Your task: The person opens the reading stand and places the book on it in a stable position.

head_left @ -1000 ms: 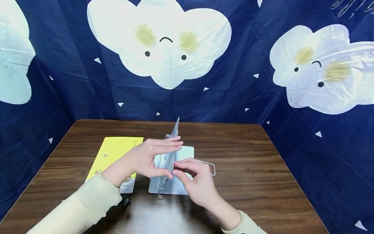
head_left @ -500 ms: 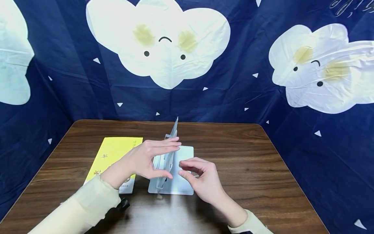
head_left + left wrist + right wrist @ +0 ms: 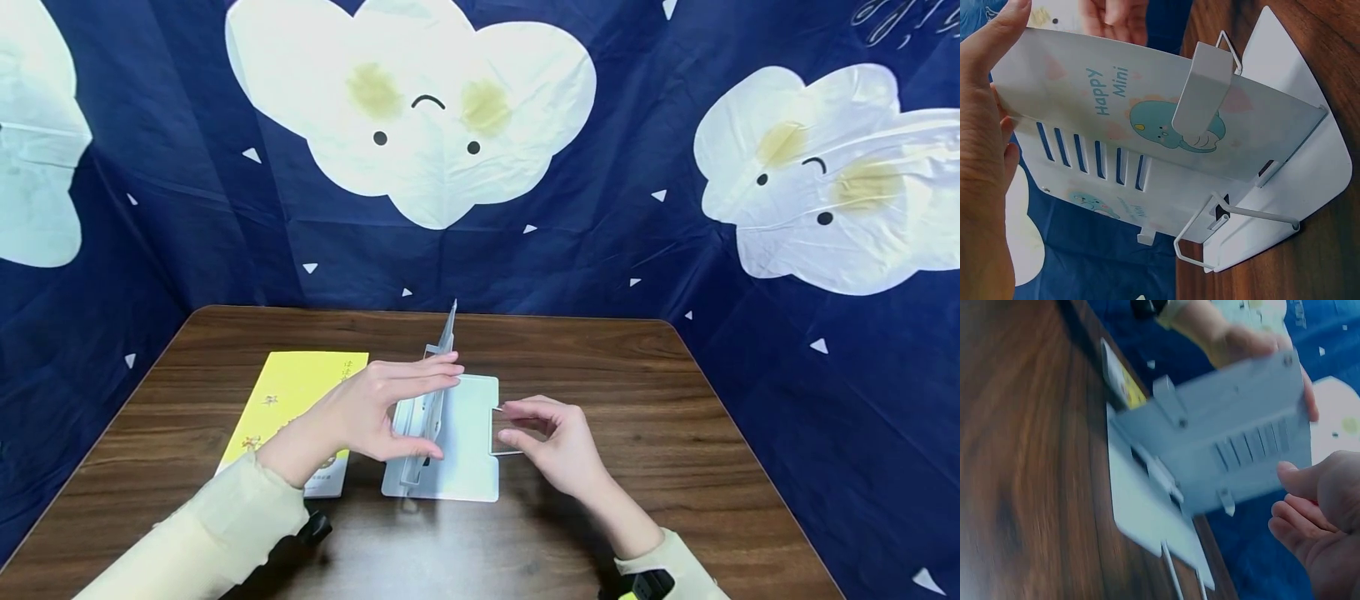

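Observation:
A white metal book stand sits on the table, its back panel raised from the flat base. "Happy Mini" and a teal dinosaur are printed on that panel. My left hand holds the panel's upper edge, thumb on one side and fingers on the other. Out to the right of the base reaches a wire support loop, partly hidden by my right hand. That hand hovers above the loop, thumb and fingers apart, with nothing visible between them. Metal clips stick out from the panel.
A yellow book lies left of the stand, partly under my left forearm. The wooden table extends around both. Behind it hangs a dark blue cloth with white clouds.
My right hand has drawn away from the raised panel, moving right to above the wire loop. The left hand and the book stand have stayed nearly still.

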The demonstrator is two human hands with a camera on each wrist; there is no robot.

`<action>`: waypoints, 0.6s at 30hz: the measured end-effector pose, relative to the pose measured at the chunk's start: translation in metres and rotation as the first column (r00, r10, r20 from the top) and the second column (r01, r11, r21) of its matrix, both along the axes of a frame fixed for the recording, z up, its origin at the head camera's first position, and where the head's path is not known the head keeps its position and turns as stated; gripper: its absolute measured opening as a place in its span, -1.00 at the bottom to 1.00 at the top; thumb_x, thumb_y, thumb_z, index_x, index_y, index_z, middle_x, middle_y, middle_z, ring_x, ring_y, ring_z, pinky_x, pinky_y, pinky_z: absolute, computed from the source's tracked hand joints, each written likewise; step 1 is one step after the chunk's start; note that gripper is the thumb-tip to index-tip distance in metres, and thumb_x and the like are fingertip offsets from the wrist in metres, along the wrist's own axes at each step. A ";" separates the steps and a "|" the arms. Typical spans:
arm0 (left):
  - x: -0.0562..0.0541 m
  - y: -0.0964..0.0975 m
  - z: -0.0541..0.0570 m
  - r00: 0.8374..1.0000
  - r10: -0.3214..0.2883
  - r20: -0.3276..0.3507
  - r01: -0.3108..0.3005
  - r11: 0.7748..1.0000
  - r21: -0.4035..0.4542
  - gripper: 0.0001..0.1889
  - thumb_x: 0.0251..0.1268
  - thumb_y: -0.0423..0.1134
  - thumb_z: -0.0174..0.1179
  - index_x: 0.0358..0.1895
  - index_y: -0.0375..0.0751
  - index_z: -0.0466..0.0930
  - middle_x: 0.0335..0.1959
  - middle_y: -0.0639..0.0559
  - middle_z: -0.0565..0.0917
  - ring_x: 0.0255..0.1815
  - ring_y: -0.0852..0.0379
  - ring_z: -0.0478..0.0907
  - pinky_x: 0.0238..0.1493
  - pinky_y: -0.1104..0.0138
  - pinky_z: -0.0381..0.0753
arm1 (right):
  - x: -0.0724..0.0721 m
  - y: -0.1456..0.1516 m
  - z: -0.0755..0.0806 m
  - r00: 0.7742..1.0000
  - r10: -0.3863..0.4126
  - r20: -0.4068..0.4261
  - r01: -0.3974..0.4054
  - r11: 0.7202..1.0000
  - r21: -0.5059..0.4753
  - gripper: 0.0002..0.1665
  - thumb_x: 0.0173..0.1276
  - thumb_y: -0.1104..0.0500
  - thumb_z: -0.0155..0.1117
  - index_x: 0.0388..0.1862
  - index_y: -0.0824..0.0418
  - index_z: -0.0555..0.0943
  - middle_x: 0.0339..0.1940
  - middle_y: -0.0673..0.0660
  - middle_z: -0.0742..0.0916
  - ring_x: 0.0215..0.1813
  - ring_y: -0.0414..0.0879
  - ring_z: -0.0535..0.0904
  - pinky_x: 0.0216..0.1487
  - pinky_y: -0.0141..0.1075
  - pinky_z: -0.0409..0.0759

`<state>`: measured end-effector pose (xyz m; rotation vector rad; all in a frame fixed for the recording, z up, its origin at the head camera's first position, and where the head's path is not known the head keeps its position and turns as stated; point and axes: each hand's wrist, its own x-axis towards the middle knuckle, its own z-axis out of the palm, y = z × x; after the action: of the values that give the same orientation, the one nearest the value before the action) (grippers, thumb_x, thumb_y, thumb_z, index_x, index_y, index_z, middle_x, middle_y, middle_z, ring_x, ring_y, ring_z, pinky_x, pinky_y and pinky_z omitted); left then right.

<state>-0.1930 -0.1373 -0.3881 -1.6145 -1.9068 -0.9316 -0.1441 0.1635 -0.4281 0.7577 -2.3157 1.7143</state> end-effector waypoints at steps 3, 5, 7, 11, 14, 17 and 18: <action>0.000 0.000 0.000 1.000 -0.004 0.001 0.004 1.000 0.000 -0.16 0.11 0.19 0.61 0.35 -0.28 0.63 0.39 -0.16 0.61 0.42 -0.11 0.54 0.37 0.19 0.53 | -0.009 0.014 -0.006 0.999 -0.029 0.032 0.028 0.998 0.053 -0.62 0.20 0.40 0.64 0.01 0.32 0.80 -0.09 0.19 0.83 -0.01 0.18 0.78 0.03 -0.05 0.77; 0.000 0.001 0.000 1.000 -0.006 0.002 0.006 1.000 0.001 -0.17 0.13 0.19 0.60 0.35 -0.29 0.62 0.39 -0.16 0.61 0.42 -0.11 0.54 0.37 0.19 0.53 | -0.015 0.023 -0.012 0.997 -0.042 0.066 0.036 0.996 0.081 -0.60 0.19 0.38 0.65 0.03 0.33 0.79 -0.07 0.22 0.82 0.01 0.22 0.78 0.05 -0.02 0.76; 0.000 0.001 0.000 1.000 -0.010 0.003 0.010 1.000 0.003 -0.17 0.14 0.19 0.59 0.35 -0.30 0.62 0.38 -0.17 0.61 0.42 -0.12 0.54 0.38 0.18 0.52 | -0.020 0.033 -0.017 0.994 -0.050 0.094 0.039 0.993 0.109 -0.57 0.18 0.37 0.66 0.05 0.35 0.78 -0.05 0.29 0.81 0.03 0.30 0.76 0.08 0.04 0.74; 0.000 0.002 0.000 1.000 -0.013 0.003 0.012 1.000 0.004 -0.18 0.15 0.19 0.59 0.35 -0.30 0.62 0.38 -0.16 0.62 0.42 -0.12 0.54 0.38 0.17 0.52 | -0.030 0.048 -0.026 0.990 -0.064 0.127 0.042 0.984 0.173 -0.51 0.17 0.37 0.67 0.09 0.42 0.74 -0.01 0.38 0.79 0.04 0.36 0.74 0.12 0.16 0.70; 0.000 0.002 0.000 1.000 -0.012 0.001 0.012 1.000 0.005 -0.18 0.15 0.19 0.58 0.35 -0.30 0.63 0.37 -0.16 0.62 0.42 -0.12 0.54 0.39 0.17 0.51 | -0.034 0.058 -0.031 0.987 -0.082 0.135 0.049 0.971 0.233 -0.47 0.17 0.35 0.68 0.11 0.48 0.72 0.01 0.36 0.79 0.04 0.30 0.75 0.11 0.15 0.70; 0.000 0.001 0.000 1.000 -0.011 -0.008 0.011 1.000 0.010 -0.18 0.16 0.20 0.58 0.35 -0.30 0.63 0.37 -0.16 0.62 0.42 -0.12 0.54 0.38 0.20 0.51 | -0.037 0.065 -0.036 0.985 -0.094 0.142 0.050 0.957 0.286 -0.43 0.16 0.33 0.69 0.12 0.51 0.70 0.02 0.35 0.79 0.03 0.24 0.76 0.11 0.09 0.72; 0.000 0.001 0.000 1.000 -0.010 -0.010 0.010 1.000 0.011 -0.18 0.16 0.20 0.58 0.35 -0.30 0.63 0.37 -0.16 0.62 0.42 -0.12 0.55 0.38 0.21 0.51 | -0.038 0.067 -0.038 0.985 -0.099 0.142 0.052 0.951 0.304 -0.43 0.16 0.31 0.70 0.12 0.50 0.70 0.02 0.34 0.80 0.02 0.22 0.77 0.10 0.06 0.72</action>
<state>-0.1929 -0.1367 -0.3884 -1.6209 -1.8852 -0.9358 -0.1819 0.2304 -0.4657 0.5883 -2.7146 1.4545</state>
